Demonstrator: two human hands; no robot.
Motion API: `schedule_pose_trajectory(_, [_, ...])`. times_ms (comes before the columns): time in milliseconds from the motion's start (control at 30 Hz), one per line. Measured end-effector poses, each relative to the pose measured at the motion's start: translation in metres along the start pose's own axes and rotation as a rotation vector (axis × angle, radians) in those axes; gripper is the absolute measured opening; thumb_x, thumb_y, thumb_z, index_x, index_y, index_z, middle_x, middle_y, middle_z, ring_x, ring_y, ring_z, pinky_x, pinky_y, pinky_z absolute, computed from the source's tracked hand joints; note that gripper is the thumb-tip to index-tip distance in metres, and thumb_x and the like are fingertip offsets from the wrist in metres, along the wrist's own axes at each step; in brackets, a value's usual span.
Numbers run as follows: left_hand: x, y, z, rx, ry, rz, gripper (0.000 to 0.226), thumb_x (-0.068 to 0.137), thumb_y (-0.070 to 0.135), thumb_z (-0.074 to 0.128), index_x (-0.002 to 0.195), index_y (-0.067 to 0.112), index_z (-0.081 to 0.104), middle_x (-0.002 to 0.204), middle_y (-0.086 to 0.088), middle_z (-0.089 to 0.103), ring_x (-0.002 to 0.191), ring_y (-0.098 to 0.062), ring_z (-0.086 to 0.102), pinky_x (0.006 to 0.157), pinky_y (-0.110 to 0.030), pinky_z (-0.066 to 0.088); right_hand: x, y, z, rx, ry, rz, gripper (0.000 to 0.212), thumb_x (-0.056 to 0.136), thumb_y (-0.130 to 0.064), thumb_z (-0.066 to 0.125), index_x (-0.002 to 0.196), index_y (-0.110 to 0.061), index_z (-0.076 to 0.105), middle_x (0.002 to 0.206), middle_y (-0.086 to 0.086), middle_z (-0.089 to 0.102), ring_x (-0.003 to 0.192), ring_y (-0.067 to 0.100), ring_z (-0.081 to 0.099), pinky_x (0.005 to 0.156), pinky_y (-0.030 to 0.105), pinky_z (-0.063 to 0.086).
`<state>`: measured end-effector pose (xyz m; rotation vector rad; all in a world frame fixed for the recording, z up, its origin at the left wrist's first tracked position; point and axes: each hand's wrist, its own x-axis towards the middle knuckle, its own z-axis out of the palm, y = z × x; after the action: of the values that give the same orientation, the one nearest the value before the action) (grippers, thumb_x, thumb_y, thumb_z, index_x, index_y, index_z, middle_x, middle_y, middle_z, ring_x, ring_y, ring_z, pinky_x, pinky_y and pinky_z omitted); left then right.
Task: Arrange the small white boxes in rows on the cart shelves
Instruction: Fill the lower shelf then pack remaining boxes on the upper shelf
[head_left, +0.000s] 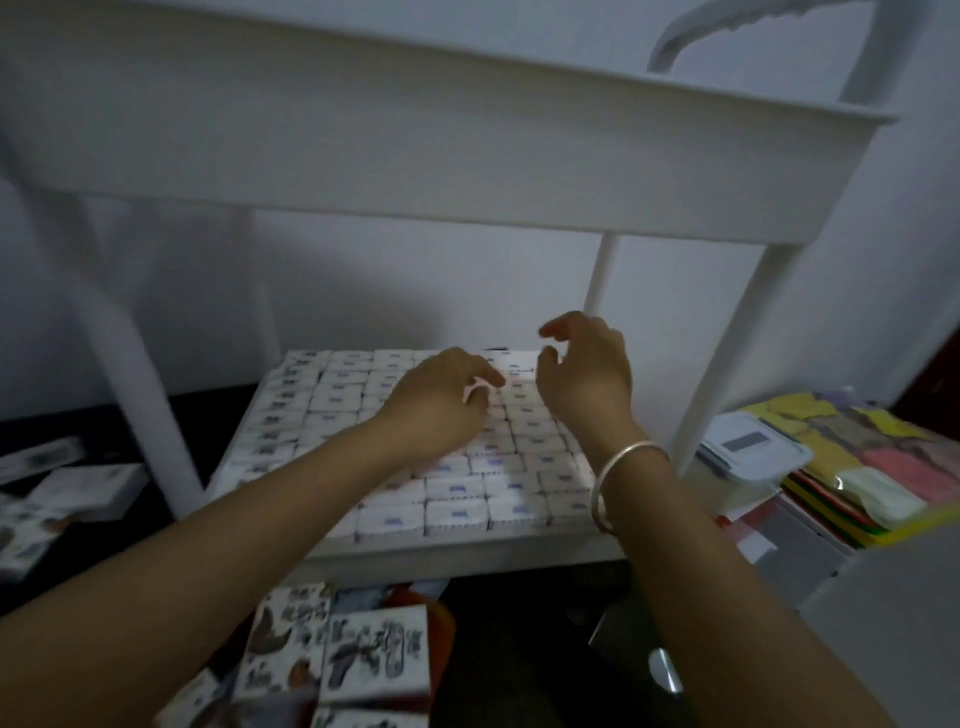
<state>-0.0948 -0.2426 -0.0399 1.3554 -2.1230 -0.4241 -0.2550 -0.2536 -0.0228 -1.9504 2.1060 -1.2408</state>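
Several small white boxes (457, 506) with blue labels lie packed in tight rows on the lower shelf (467, 553) of a white cart. My left hand (439, 397) reaches over the middle of the rows, fingers bent down onto the boxes, holding nothing that I can see. My right hand (584, 364), with a silver bangle on its wrist, hovers just above the far right rows with thumb and fingers loosely curved and nothing between them. The boxes under both hands are hidden.
The cart's upper shelf (415, 156) hangs overhead, with white legs (737, 364) at the sides. Larger printed boxes (374, 654) lie on the dark floor below. More boxes (83, 488) sit at the left. A clear lidded container (748, 452) and coloured packets (872, 457) are stacked at the right.
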Motion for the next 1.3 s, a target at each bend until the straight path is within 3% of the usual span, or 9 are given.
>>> schedule_pose_trajectory(167, [-0.095, 0.001, -0.041, 0.022, 0.011, 0.076, 0.025, 0.091, 0.014, 0.054, 0.092, 0.037, 0.064, 0.097, 0.015, 0.063, 0.086, 0.002, 0.057, 0.072, -0.017, 0.043, -0.088, -0.038, -0.013, 0.171, -0.157, -0.322, 0.011, 0.087, -0.017, 0.06, 0.096, -0.021, 0.063, 0.089, -0.006, 0.065, 0.081, 0.011, 0.057, 0.074, 0.028, 0.044])
schedule_pose_trajectory(367, [-0.184, -0.017, -0.073, 0.159, -0.063, -0.009, 0.021, 0.09, 0.019, 0.06, 0.085, 0.039, 0.064, 0.084, 0.023, 0.062, 0.081, 0.007, 0.058, 0.068, -0.012, 0.045, -0.172, -0.035, -0.016, 0.128, -0.47, -0.385, 0.005, 0.09, -0.025, 0.061, 0.091, -0.029, 0.06, 0.08, -0.014, 0.062, 0.073, 0.003, 0.057, 0.067, 0.025, 0.049])
schedule_pose_trajectory(500, [-0.222, -0.028, -0.068, 0.227, -0.118, -0.021, 0.018, 0.09, 0.025, 0.062, 0.091, 0.042, 0.061, 0.09, 0.026, 0.06, 0.084, 0.008, 0.058, 0.075, -0.018, 0.051, -0.204, -0.025, -0.014, 0.053, -0.484, -0.314, 0.005, 0.089, -0.033, 0.061, 0.088, -0.034, 0.056, 0.082, -0.014, 0.061, 0.072, 0.001, 0.056, 0.07, 0.03, 0.053])
schedule_pose_trajectory(600, [-0.236, -0.034, -0.061, 0.292, -0.135, -0.01, 0.018, 0.09, 0.028, 0.06, 0.102, 0.041, 0.06, 0.097, 0.024, 0.056, 0.092, 0.006, 0.053, 0.08, -0.022, 0.049, -0.22, -0.02, -0.018, 0.036, -0.498, -0.257, 0.021, 0.085, -0.054, 0.059, 0.089, -0.034, 0.053, 0.086, -0.015, 0.058, 0.075, 0.0, 0.056, 0.067, 0.028, 0.053])
schedule_pose_trajectory(800, [-0.228, -0.04, -0.053, 0.395, 0.055, -0.097, 0.015, 0.088, 0.036, 0.062, 0.103, 0.037, 0.062, 0.1, 0.021, 0.056, 0.094, 0.0, 0.055, 0.078, -0.027, 0.052, -0.243, -0.024, -0.028, -0.105, -0.562, -0.222, 0.06, 0.065, -0.089, 0.044, 0.095, -0.038, 0.047, 0.094, -0.018, 0.051, 0.078, 0.0, 0.053, 0.057, 0.02, 0.04])
schedule_pose_trajectory(900, [-0.22, -0.046, -0.045, 0.457, 0.027, -0.189, 0.031, 0.089, 0.05, 0.057, 0.111, 0.029, 0.062, 0.11, 0.009, 0.054, 0.104, -0.01, 0.05, 0.082, -0.03, 0.048, -0.249, -0.026, -0.032, -0.099, -0.568, -0.257, 0.063, 0.066, -0.088, 0.047, 0.111, -0.043, 0.049, 0.096, -0.019, 0.048, 0.081, -0.001, 0.05, 0.055, 0.016, 0.032])
schedule_pose_trajectory(1033, [-0.212, -0.045, -0.034, 0.568, -0.018, -0.293, 0.051, 0.085, 0.066, 0.052, 0.112, 0.025, 0.064, 0.118, 0.001, 0.054, 0.11, -0.018, 0.044, 0.085, -0.032, 0.044, -0.255, -0.025, -0.035, -0.077, -0.548, -0.267, 0.061, 0.069, -0.084, 0.048, 0.116, -0.044, 0.049, 0.1, -0.019, 0.045, 0.086, -0.001, 0.05, 0.061, 0.017, 0.038])
schedule_pose_trajectory(1200, [-0.207, -0.036, -0.034, 0.575, -0.025, -0.29, 0.043, 0.081, 0.062, 0.06, 0.108, 0.028, 0.059, 0.112, 0.005, 0.062, 0.108, -0.019, 0.05, 0.086, -0.034, 0.039, -0.255, -0.02, -0.04, 0.09, -0.548, -0.181, 0.053, 0.071, -0.069, 0.064, 0.111, -0.041, 0.042, 0.11, -0.02, 0.054, 0.093, -0.002, 0.056, 0.074, 0.024, 0.052])
schedule_pose_trajectory(1300, [-0.203, -0.031, -0.033, 0.474, -0.058, -0.321, 0.042, 0.08, 0.053, 0.067, 0.112, 0.028, 0.055, 0.115, 0.009, 0.061, 0.112, -0.016, 0.052, 0.092, -0.035, 0.038, -0.254, -0.015, -0.041, 0.172, -0.529, -0.14, 0.05, 0.075, -0.059, 0.069, 0.112, -0.04, 0.041, 0.104, -0.02, 0.06, 0.087, -0.002, 0.061, 0.07, 0.025, 0.055])
